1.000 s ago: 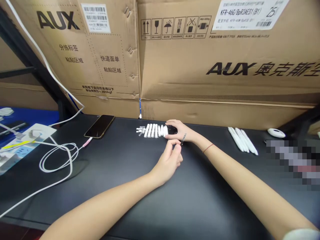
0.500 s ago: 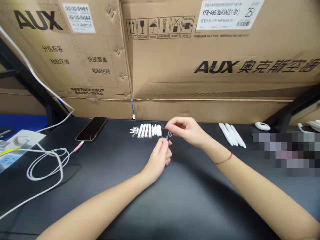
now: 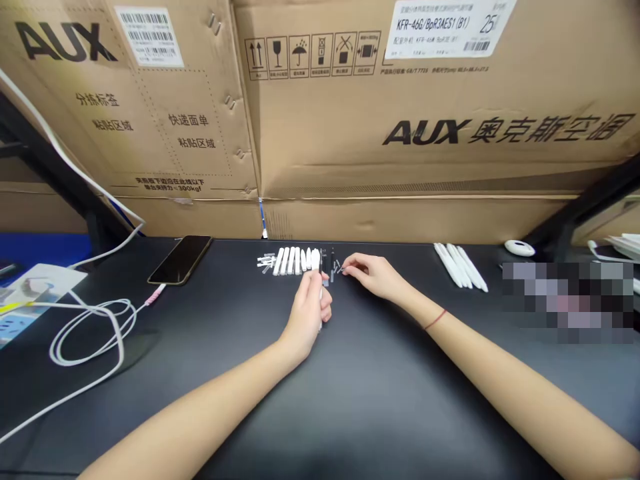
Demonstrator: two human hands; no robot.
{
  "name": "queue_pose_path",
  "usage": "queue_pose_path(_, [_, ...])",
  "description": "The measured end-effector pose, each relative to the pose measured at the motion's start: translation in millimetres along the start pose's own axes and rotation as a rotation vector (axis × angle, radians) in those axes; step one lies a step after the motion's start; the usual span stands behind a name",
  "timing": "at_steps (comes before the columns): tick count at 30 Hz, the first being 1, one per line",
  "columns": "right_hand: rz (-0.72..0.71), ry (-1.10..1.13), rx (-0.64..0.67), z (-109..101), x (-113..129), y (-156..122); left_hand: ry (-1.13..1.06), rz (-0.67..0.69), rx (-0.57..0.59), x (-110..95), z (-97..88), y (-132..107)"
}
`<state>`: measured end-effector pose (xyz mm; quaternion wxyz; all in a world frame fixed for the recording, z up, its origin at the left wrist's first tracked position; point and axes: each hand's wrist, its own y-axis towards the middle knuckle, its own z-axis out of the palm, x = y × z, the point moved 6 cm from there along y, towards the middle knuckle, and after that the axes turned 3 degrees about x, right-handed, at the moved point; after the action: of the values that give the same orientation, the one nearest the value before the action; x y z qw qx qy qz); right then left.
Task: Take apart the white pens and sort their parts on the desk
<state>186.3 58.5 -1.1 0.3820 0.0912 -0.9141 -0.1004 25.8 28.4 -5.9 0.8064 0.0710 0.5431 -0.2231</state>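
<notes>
A row of several small white pen parts (image 3: 290,261) lies near the back of the black table (image 3: 380,400), with a few thin dark pieces (image 3: 327,259) at its right end. My left hand (image 3: 309,312) is closed round a white pen barrel, whose tip reaches up to the row's right end. My right hand (image 3: 373,275) rests on the table just right of the dark pieces, thumb and fingers pinched on a tiny dark part at its fingertips.
Several white pens (image 3: 460,266) lie to the right, a white oval object (image 3: 519,248) beyond them. A black phone (image 3: 181,259) and a coiled white cable (image 3: 90,325) lie at the left. Large cardboard boxes (image 3: 400,133) wall off the back.
My right hand has come down from above the row to the table at its right. My left hand has moved up to the row's end with a white barrel in it.
</notes>
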Motion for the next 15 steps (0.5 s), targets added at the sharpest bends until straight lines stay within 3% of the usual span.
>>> queue_pose_path(4, [-0.099, -0.082, 0.005, 4, 2, 0, 0.022, 0.0, 0.002, -1, 0.6, 0])
queue_pose_path(8, [-0.11, -0.04, -0.048, 2, 6, 0, 0.025, 0.002, 0.011, -2, 1.2, 0])
queue_pose_path(11, [-0.068, 0.158, -0.122, -6, 24, -5, 0.036, 0.01, 0.03, -1, 1.6, 1])
queue_pose_path(15, [-0.054, 0.496, -0.007, -2, 63, -9, 0.058, 0.034, 0.08, 0, 3.7, 1])
